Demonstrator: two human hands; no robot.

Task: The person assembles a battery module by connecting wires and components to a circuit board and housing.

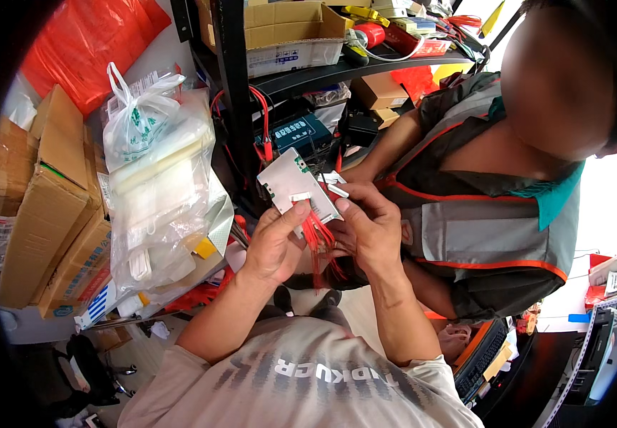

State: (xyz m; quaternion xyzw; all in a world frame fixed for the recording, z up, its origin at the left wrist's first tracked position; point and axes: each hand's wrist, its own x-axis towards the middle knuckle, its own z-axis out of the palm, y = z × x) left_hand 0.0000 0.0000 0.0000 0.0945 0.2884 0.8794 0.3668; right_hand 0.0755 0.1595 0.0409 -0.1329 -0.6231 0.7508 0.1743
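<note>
Both hands [323, 235] grip a circuit board [296, 187], perhaps by its red wires [317, 239].

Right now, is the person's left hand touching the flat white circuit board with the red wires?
Touching. In the head view the left hand has its thumb pressed on the lower edge of the flat white circuit board, beside the red wires.

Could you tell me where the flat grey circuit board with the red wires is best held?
Probably by its two long bare edges, pinched from the sides as the left hand and right hand do. The grey board is flat and tilted, and the red wires hang from its lower edge.
</note>
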